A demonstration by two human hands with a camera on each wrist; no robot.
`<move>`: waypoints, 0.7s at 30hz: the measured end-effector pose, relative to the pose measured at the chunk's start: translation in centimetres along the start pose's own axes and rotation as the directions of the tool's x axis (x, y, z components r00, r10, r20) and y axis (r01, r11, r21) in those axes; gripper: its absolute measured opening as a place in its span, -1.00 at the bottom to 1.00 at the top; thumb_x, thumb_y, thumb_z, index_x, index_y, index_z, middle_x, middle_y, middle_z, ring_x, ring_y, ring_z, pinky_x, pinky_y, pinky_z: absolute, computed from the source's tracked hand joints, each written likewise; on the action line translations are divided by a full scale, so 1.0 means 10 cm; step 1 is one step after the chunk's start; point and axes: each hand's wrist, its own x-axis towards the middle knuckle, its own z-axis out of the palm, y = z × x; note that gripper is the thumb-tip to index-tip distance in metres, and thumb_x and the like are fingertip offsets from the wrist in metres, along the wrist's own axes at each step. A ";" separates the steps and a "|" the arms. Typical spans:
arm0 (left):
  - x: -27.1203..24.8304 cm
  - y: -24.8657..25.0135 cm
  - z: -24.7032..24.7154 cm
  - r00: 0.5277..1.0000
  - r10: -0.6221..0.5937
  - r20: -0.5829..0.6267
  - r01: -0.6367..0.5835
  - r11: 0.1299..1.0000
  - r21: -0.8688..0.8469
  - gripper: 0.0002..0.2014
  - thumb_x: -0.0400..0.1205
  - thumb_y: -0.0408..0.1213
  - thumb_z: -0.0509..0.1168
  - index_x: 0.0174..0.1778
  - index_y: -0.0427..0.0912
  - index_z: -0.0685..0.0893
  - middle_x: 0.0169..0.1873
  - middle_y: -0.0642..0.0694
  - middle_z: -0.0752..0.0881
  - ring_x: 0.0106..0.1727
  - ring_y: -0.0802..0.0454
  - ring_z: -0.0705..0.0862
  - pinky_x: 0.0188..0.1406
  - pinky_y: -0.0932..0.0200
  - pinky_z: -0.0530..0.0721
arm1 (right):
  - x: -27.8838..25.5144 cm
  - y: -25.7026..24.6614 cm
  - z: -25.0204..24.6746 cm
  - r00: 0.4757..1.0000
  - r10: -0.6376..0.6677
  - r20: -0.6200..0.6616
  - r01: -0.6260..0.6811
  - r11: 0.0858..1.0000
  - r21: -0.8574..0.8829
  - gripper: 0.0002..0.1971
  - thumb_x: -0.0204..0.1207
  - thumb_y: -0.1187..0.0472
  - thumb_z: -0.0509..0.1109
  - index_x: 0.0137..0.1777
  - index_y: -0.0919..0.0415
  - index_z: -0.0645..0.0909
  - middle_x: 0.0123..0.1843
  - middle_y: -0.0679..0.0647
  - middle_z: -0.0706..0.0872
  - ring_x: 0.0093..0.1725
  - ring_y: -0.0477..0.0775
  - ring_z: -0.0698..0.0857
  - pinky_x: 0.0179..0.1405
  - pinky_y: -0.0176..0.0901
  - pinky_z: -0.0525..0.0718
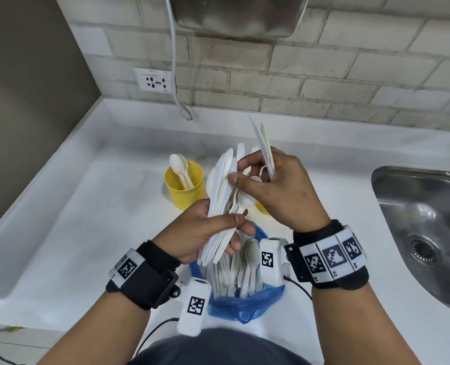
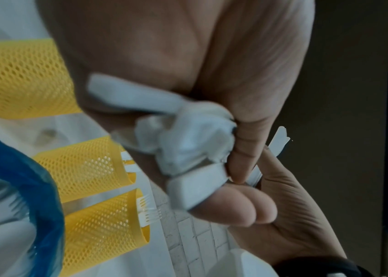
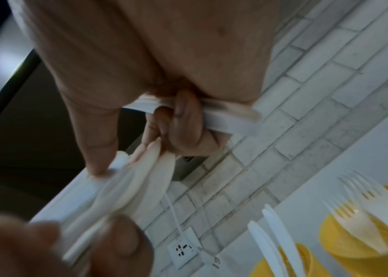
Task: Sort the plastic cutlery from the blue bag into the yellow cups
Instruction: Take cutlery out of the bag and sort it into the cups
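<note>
in the head view, a bundle of cutlery (image 1: 222,188) is clamped in the grip of the left hand (image 1: 202,230) above the blue bag (image 1: 245,304) on the counter (image 1: 87,206); two knives (image 1: 266,146) are pinched in the right hand (image 1: 276,185). spoons stand in a yellow cup (image 1: 184,185). in the left wrist view, three yellow cups (image 2: 93,168) are seen. in the right wrist view, forks (image 3: 363,202) are seen in a cup.
</note>
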 end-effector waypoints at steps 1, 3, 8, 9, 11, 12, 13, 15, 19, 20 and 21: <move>0.00 0.00 0.00 1.000 0.004 0.005 -0.004 1.000 0.009 -0.78 0.59 -0.27 0.41 0.08 -0.32 0.70 -0.10 -0.30 0.84 -0.43 -0.05 0.73 -0.42 0.14 0.73 | 0.00 0.01 0.00 1.000 0.011 -0.004 -0.011 1.000 0.020 -0.88 0.45 0.12 0.68 -0.11 0.04 0.78 -0.25 -0.07 0.60 -0.37 -0.17 0.54 -0.27 -0.26 0.51; 0.00 0.00 -0.01 1.000 0.014 0.018 -0.014 1.000 0.017 -0.81 0.60 -0.28 0.41 0.07 -0.30 0.72 -0.11 -0.30 0.83 -0.42 -0.06 0.72 -0.41 0.12 0.73 | 0.00 0.02 0.00 0.999 0.038 0.001 -0.038 0.996 0.080 -0.89 0.47 0.21 0.66 -0.10 0.10 0.77 -0.28 -0.07 0.59 -0.42 -0.19 0.52 -0.31 -0.30 0.49; 0.01 0.00 -0.03 0.999 0.029 0.031 -0.029 1.000 -0.005 -0.89 0.60 -0.31 0.41 -0.01 -0.25 0.76 -0.13 -0.34 0.81 -0.47 -0.06 0.69 -0.46 0.13 0.70 | -0.01 0.02 0.01 0.996 0.085 0.022 -0.088 0.970 0.225 -0.89 0.50 0.33 0.61 -0.11 0.19 0.73 -0.29 -0.03 0.58 -0.41 -0.11 0.51 -0.36 -0.30 0.52; 0.01 0.00 -0.03 0.999 0.029 0.029 -0.028 1.000 -0.009 -0.89 0.60 -0.32 0.42 -0.02 -0.24 0.76 -0.14 -0.34 0.81 -0.49 -0.06 0.68 -0.48 0.14 0.69 | -0.01 0.02 0.01 0.995 0.098 0.035 -0.103 0.962 0.253 -0.89 0.52 0.35 0.59 -0.11 0.19 0.71 -0.29 0.00 0.58 -0.42 -0.12 0.52 -0.41 -0.35 0.50; 0.01 0.00 -0.04 0.999 0.027 0.030 -0.027 1.000 -0.006 -0.89 0.59 -0.31 0.42 -0.01 -0.23 0.75 -0.15 -0.34 0.80 -0.51 -0.06 0.67 -0.51 0.15 0.68 | 0.00 0.02 0.00 0.990 0.122 0.071 -0.137 0.950 0.282 -0.89 0.55 0.38 0.55 -0.10 0.20 0.69 -0.29 0.03 0.59 -0.46 -0.18 0.52 -0.49 -0.44 0.45; 0.02 0.00 -0.05 0.999 0.026 0.031 -0.026 1.000 0.001 -0.89 0.59 -0.31 0.43 0.00 -0.24 0.74 -0.15 -0.35 0.80 -0.52 -0.05 0.67 -0.51 0.16 0.68 | 0.00 0.03 0.00 0.988 0.132 0.084 -0.150 0.949 0.277 -0.88 0.57 0.39 0.53 -0.11 0.20 0.67 -0.30 0.02 0.58 -0.50 -0.21 0.51 -0.52 -0.47 0.42; 0.02 -0.01 -0.05 0.999 0.024 0.030 -0.025 1.000 0.008 -0.88 0.59 -0.31 0.44 -0.01 -0.24 0.74 -0.15 -0.34 0.80 -0.52 -0.05 0.66 -0.51 0.16 0.67 | 0.00 0.03 0.00 0.986 0.138 0.090 -0.157 0.952 0.264 -0.87 0.57 0.40 0.52 -0.13 0.19 0.66 -0.31 0.00 0.58 -0.53 -0.21 0.49 -0.54 -0.48 0.41; 0.02 -0.01 -0.06 0.999 0.025 0.031 -0.026 0.999 0.019 -0.90 0.58 -0.31 0.45 -0.05 -0.25 0.76 -0.16 -0.32 0.80 -0.52 -0.04 0.67 -0.51 0.16 0.67 | -0.01 0.03 0.00 0.986 0.141 0.087 -0.159 0.955 0.250 -0.86 0.56 0.42 0.50 -0.15 0.21 0.63 -0.38 -0.09 0.59 -0.59 -0.19 0.46 -0.55 -0.46 0.39; 0.02 -0.02 -0.08 0.998 0.036 0.058 -0.035 0.999 -0.017 -0.96 0.62 -0.30 0.45 -0.10 -0.16 0.81 -0.20 -0.28 0.79 -0.52 -0.02 0.68 -0.53 0.18 0.67 | -0.02 0.03 0.01 0.976 0.189 0.104 -0.215 0.881 0.422 -0.84 0.60 0.51 0.38 -0.12 0.29 0.52 -0.55 -0.12 0.45 -0.65 -0.11 0.31 -0.61 -0.29 0.27; 0.02 -0.02 -0.09 0.998 0.034 0.059 -0.032 0.999 -0.027 -0.94 0.61 -0.28 0.43 -0.11 -0.14 0.81 -0.21 -0.26 0.79 -0.52 -0.02 0.68 -0.53 0.18 0.67 | -0.01 0.03 0.01 0.974 0.206 0.097 -0.227 0.843 0.488 -0.84 0.61 0.50 0.36 -0.11 0.27 0.50 -0.54 -0.05 0.41 -0.63 -0.07 0.27 -0.60 -0.29 0.24; 0.02 -0.02 -0.10 0.998 0.032 0.061 -0.030 0.999 -0.036 -0.93 0.61 -0.25 0.42 -0.12 -0.11 0.81 -0.22 -0.25 0.78 -0.52 -0.01 0.68 -0.54 0.18 0.67 | 0.00 0.03 0.01 0.971 0.225 0.084 -0.234 0.805 0.545 -0.85 0.59 0.47 0.36 -0.10 0.25 0.48 -0.50 0.04 0.36 -0.61 -0.03 0.23 -0.60 -0.29 0.22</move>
